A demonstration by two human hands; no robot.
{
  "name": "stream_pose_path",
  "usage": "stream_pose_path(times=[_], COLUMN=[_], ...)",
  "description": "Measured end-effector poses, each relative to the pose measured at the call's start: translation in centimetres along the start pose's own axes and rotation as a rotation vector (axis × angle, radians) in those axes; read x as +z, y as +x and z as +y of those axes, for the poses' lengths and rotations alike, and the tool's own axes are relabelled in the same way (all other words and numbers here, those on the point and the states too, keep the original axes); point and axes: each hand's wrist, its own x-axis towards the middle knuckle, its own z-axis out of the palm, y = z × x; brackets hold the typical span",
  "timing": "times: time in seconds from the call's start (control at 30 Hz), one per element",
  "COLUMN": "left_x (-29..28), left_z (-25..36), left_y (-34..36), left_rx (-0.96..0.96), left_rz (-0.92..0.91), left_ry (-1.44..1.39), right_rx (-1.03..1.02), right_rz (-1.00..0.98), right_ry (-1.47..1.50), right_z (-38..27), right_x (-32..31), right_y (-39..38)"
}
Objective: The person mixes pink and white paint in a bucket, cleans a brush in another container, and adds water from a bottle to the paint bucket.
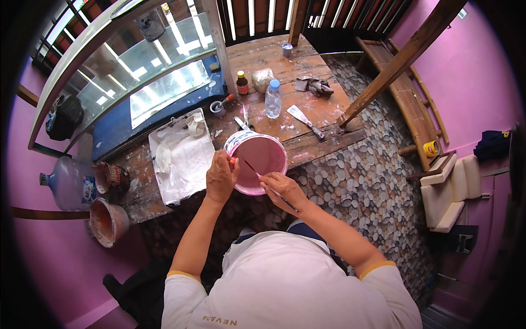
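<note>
A white bucket with pink paint inside (267, 155) stands at the table's front edge, directly before me. My left hand (221, 176) is closed at its left rim. A small orange-red thing (233, 162) shows between those fingers, mostly hidden. Over the near right part of the bucket, my right hand (284, 191) grips a thin stick-like tool, perhaps a slim brush (289, 203). Its dark end slants up and left over the bucket's opening. The other end points back past my wrist. Whether its tip touches the paint, I cannot tell.
On the wooden table (309, 109) are a water bottle (273, 100), a scraper (305, 122), a brown bottle (242, 83) and a small cup (217, 108). Left lies a white plastic-covered tray (181, 153), with stained buckets (109, 221) beyond. A slanting wooden post (394, 66) rises at right.
</note>
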Motion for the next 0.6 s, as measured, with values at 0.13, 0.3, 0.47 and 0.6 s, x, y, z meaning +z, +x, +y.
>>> stream_pose_path(times=[0.13,0.3,0.47,0.6], left_x=[0.2,0.2,0.1,1.1], left_z=[-0.8,-2.3,-3.2,-3.4], left_y=[0.1,0.4,0.8,0.0], left_rx=[-0.046,-0.179,-0.291,-0.37], left_rz=[0.014,0.003,-0.03,-0.033], left_ry=[0.002,-0.067,-0.08,-0.125], right_rx=[0.09,0.031,0.111,0.132], right_rz=[0.156,0.057,0.114,-0.113], right_ry=[-0.159,0.128,-0.093,-0.152], right_z=[1.4,-0.2,1.3,1.6], right_x=[-1.3,-0.8,-0.8,-0.7], right_y=[-0.6,1.0,3.7,5.2])
